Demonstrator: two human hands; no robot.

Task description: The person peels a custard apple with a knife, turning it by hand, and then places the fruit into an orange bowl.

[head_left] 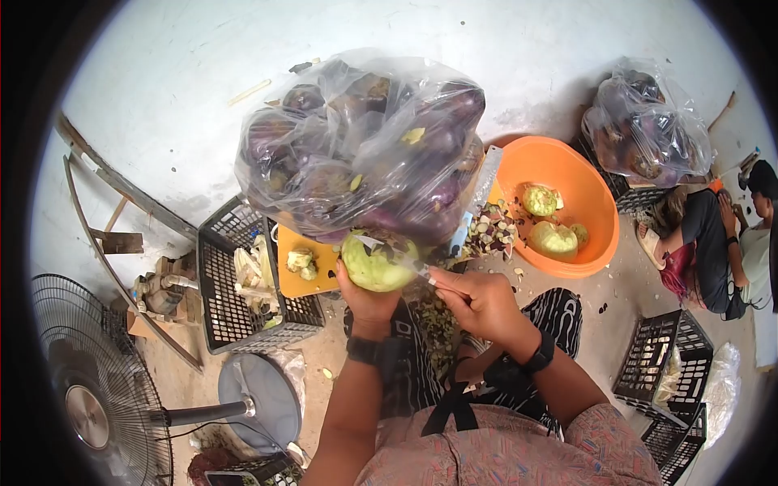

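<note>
My left hand [369, 304] cups a round, pale green peeled vegetable [374, 263] from below and the left, fingers wrapped around it. In my right hand [482, 304], closed on its handle, is a small knife [417, 267] whose blade lies against the vegetable's upper right side. Just beyond is a big clear plastic bag [365, 146] full of round purple vegetables. Partly behind that bag, a long blade with a light blue handle [462, 235] rests by an orange-yellow board [293, 259]. A trimmed pale piece [302, 263] sits on the board's left part.
An orange basin [604, 235] at right holds several peeled pieces, with peelings [494, 231] beside it. Black crates [212, 279] stand left and right [648, 356]. A fan [89, 405] is at lower left. Another bag [648, 130] and another person [733, 235] are far right.
</note>
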